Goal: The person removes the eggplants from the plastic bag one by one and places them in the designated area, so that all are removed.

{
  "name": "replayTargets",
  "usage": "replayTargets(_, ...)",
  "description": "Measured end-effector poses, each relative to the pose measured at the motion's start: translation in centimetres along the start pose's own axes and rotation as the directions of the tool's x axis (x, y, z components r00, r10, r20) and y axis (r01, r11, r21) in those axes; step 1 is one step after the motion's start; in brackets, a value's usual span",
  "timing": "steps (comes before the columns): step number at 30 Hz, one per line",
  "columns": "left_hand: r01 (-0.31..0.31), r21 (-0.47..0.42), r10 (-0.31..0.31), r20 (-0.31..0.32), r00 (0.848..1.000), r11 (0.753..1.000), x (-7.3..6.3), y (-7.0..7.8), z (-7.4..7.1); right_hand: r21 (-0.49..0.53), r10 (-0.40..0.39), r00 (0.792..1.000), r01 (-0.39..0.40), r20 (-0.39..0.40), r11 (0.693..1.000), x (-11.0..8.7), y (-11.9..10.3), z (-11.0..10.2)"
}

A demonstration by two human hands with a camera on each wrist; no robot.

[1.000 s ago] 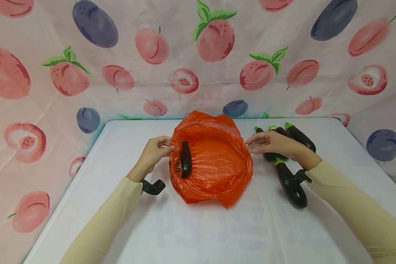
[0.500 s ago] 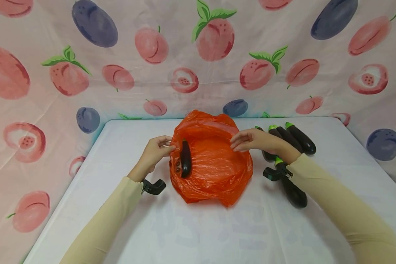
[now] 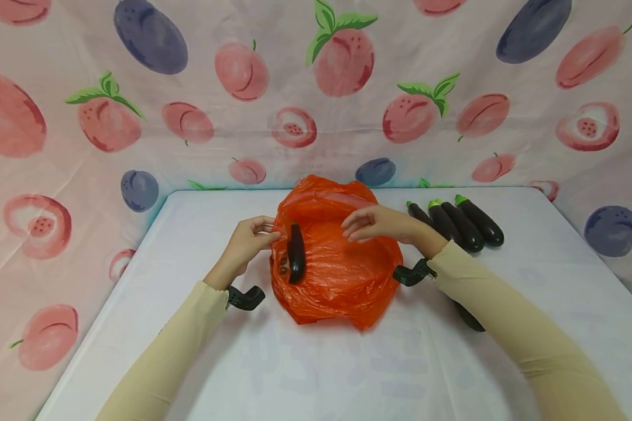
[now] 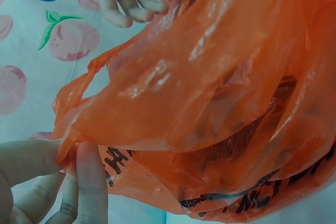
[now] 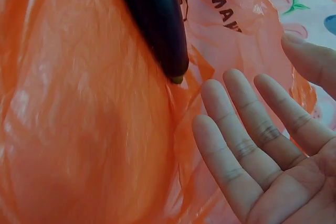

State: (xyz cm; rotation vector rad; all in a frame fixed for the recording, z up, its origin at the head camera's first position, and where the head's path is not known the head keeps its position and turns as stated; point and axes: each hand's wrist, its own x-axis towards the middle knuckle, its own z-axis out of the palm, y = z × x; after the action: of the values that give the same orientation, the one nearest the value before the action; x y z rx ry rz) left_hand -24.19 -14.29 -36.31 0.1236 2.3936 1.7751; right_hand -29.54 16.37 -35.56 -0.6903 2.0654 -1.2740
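An orange plastic bag stands with its mouth spread wide in the middle of the table. Inside, along its left wall, lies a dark eggplant, also seen in the right wrist view as a glossy eggplant with its stem end low. My left hand pinches the bag's left rim; the left wrist view shows thumb and fingers gathering the plastic. Over the bag's opening hovers my right hand, holding nothing, its fingers extended and spread.
Right of the bag, several eggplants lie side by side on the white table. Another eggplant lies nearer, mostly covered by my right forearm. A fruit-print cloth hangs behind the table.
My right hand has moved left from beside the bag's right rim to over its opening. My left hand and the bag have stayed in place.
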Motion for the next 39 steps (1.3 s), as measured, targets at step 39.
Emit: replayTargets(39, 0.004, 0.011, -0.004, -0.009, 1.000, 1.000, -0.3, -0.2, -0.8, 0.179, 0.121, 0.989, -0.105, -0.083, 0.978, 7.1, 0.5, 5.7)
